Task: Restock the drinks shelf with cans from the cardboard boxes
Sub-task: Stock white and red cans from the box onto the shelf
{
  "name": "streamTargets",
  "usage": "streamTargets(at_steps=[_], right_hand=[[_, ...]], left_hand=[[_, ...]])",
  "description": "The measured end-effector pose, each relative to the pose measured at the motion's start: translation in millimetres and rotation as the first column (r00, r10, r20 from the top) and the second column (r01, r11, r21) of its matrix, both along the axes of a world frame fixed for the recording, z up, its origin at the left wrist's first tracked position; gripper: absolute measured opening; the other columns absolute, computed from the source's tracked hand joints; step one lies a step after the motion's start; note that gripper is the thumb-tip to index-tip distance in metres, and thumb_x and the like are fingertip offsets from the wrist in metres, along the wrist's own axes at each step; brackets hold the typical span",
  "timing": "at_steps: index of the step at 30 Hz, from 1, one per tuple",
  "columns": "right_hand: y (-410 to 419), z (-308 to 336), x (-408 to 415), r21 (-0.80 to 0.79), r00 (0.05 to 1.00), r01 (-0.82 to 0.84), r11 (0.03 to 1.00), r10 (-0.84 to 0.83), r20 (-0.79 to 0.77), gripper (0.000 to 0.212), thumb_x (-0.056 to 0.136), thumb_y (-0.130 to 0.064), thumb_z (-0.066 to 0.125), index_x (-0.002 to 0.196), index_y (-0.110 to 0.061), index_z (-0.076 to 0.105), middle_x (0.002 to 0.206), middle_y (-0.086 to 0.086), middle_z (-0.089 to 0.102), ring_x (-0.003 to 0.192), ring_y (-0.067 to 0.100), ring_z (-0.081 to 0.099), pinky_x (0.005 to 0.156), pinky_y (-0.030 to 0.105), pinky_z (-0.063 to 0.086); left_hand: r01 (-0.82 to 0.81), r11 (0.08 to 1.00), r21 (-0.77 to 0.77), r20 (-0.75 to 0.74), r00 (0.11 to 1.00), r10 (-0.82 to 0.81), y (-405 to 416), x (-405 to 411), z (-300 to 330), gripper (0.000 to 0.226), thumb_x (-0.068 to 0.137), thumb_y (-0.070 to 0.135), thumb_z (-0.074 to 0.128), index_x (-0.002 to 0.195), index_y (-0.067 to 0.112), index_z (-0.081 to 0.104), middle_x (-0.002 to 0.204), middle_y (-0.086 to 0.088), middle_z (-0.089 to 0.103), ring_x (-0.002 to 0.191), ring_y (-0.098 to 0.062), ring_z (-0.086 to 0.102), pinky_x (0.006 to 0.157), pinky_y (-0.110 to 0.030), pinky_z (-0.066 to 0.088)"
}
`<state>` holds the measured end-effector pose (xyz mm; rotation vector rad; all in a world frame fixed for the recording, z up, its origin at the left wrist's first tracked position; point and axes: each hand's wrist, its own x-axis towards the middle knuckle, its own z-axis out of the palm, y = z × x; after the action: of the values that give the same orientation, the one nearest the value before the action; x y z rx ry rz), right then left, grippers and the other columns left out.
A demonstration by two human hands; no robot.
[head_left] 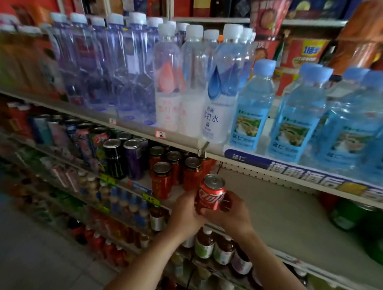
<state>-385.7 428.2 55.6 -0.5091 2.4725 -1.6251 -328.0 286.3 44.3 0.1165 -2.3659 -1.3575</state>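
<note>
We hold a red cola can (211,194) upright at the front edge of the drinks shelf (292,215), our left hand (185,212) and right hand (231,214) wrapped round its lower half from either side, fingers curled against the label; the two-handed hold looks meant to keep the can level and its logo facing out as it goes onto the board. The can sits just beside a cluster of darker red cans (174,172), close to the nearest one though we cannot tell whether they touch; we judge it is bound for the bare stretch of shelf to their right, where a wide gap runs on towards green bottles (348,217) at the far end. To the left stand a black energy can (115,158) and a purple can (133,159), each kind in its own file behind yellow price tags (150,201), which would explain why like goes next to like. Above, water bottles (216,85) crowd the upper shelf, its lip low over the cans, so a can likely has to slide in level; a tilt could knock the front row. No cardboard box is in view; by the open space, much restocking appears to remain.
</note>
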Motion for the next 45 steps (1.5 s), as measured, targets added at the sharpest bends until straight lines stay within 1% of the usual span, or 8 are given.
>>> streamTargets(at_steps=[2,5,10,16,23,29,40,45], right_hand=[[2.5,-12.3,-11.6,0.004,1.000,0.008,1.000,-0.008,0.003,0.047,0.055,-0.032,0.095,0.094,-0.028,0.069,0.085,-0.007,0.076,0.077,0.001,0.070,0.074,0.031,0.059],[1.8,-20.4,-27.9,0.004,0.999,0.022,1.000,-0.022,-0.032,0.036,0.058,-0.030,0.094,0.086,-0.032,0.071,0.078,-0.008,0.076,0.071,0.002,0.071,0.069,0.033,0.058],[1.2,-40.5,-61.7,-0.020,0.999,0.043,0.999,-0.043,0.013,0.058,0.046,-0.051,0.093,0.095,-0.026,0.074,0.084,-0.003,0.077,0.079,0.019,0.075,0.073,0.050,0.060],[0.1,-36.8,-72.9,-0.016,0.994,0.112,0.994,-0.111,0.018,0.047,0.057,-0.027,0.095,0.098,-0.025,0.072,0.086,-0.007,0.076,0.080,0.002,0.072,0.080,0.037,0.060],[1.0,-42.4,-72.6,0.099,0.992,0.125,0.987,-0.124,-0.012,0.073,0.056,-0.029,0.094,0.120,-0.019,0.058,0.105,-0.006,0.068,0.097,0.012,0.066,0.087,0.028,0.053],[0.0,-39.6,-87.1,0.177,0.992,0.128,0.976,-0.127,-0.016,0.067,0.063,-0.034,0.090,0.121,-0.016,0.061,0.111,-0.001,0.070,0.097,0.015,0.066,0.084,0.025,0.050],[-14.8,-45.1,-131.4,0.127,0.952,0.306,0.944,-0.305,-0.024,0.049,0.072,-0.035,0.082,0.117,-0.024,0.064,0.114,-0.001,0.071,0.108,0.020,0.066,0.096,0.036,0.052],[-19.8,-42.2,-143.3,0.205,0.937,0.348,0.915,-0.349,-0.035,0.054,0.069,-0.056,0.074,0.114,-0.029,0.060,0.115,0.001,0.070,0.109,0.027,0.064,0.095,0.043,0.052]], left_hand=[[0.000,0.999,-0.032,-0.004,1.000,0.000,1.9,-8.0,-7.1,0.042,0.073,0.034,0.081,0.111,0.032,0.062,0.103,0.018,0.068,0.098,0.005,0.064,0.083,-0.016,0.052],[0.032,0.994,-0.104,0.036,0.999,-0.028,-2.9,-20.0,-10.1,0.047,0.075,0.030,0.078,0.117,0.035,0.056,0.107,0.021,0.062,0.102,0.003,0.061,0.082,-0.009,0.045],[0.073,0.968,-0.241,0.186,0.982,-0.028,-18.4,-34.3,-13.4,0.053,0.084,0.039,0.070,0.133,0.033,0.049,0.130,0.015,0.056,0.120,-0.002,0.051,0.097,-0.016,0.039],[0.145,0.950,-0.276,0.337,0.940,-0.046,-20.4,-43.9,-21.3,0.074,0.089,0.038,0.064,0.152,0.029,0.025,0.155,0.005,0.034,0.142,-0.015,0.034,0.115,-0.034,0.033],[0.201,0.896,-0.395,0.402,0.915,-0.028,-21.0,-48.6,-21.3,0.055,0.085,0.040,0.066,0.136,0.032,0.046,0.134,0.004,0.058,0.123,-0.019,0.054,0.100,-0.030,0.045],[0.266,0.832,-0.486,0.462,0.887,-0.013,-24.3,-51.3,-24.0,0.055,0.090,0.044,0.060,0.140,0.022,0.049,0.146,0.005,0.046,0.132,-0.017,0.045,0.109,-0.030,0.038],[0.293,0.823,-0.487,0.495,0.869,-0.016,-25.5,-50.0,-23.7,0.056,0.095,0.042,0.053,0.146,0.024,0.040,0.155,0.004,0.035,0.140,-0.017,0.035,0.115,-0.031,0.030],[0.343,0.794,-0.502,0.544,0.839,-0.018,-28.9,-53.8,-21.7,0.058,0.096,0.043,0.051,0.149,0.025,0.036,0.157,0.002,0.031,0.142,-0.019,0.032,0.116,-0.032,0.028]])
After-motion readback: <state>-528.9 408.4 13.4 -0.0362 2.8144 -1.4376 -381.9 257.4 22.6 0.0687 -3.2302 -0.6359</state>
